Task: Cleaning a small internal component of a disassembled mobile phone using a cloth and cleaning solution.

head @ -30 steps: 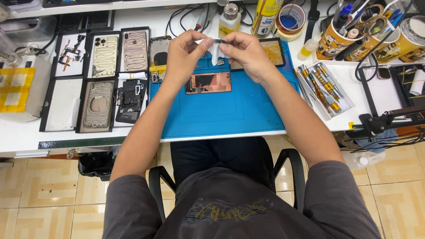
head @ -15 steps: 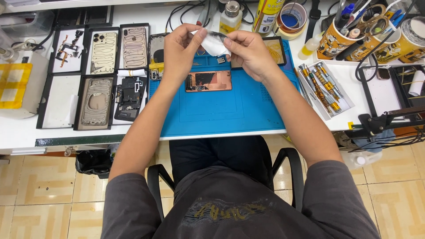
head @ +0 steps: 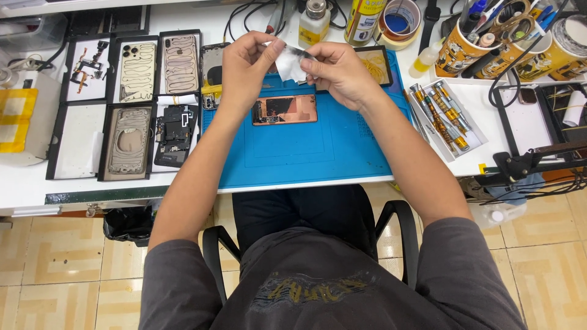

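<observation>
Both the left hand (head: 244, 64) and right hand (head: 342, 73) are pinching a small white wipe (head: 290, 64) between closed fingertips above the blue mat (head: 306, 153), while the opened copper-coloured phone (head: 284, 110) is lying untouched below, apparently awaiting cleaning.

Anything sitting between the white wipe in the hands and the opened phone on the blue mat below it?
Nothing visible does. Both hands, left hand and right hand, hold the white wipe above the mat, and the stretch of blue mat down to the opened phone shows bare.
</observation>
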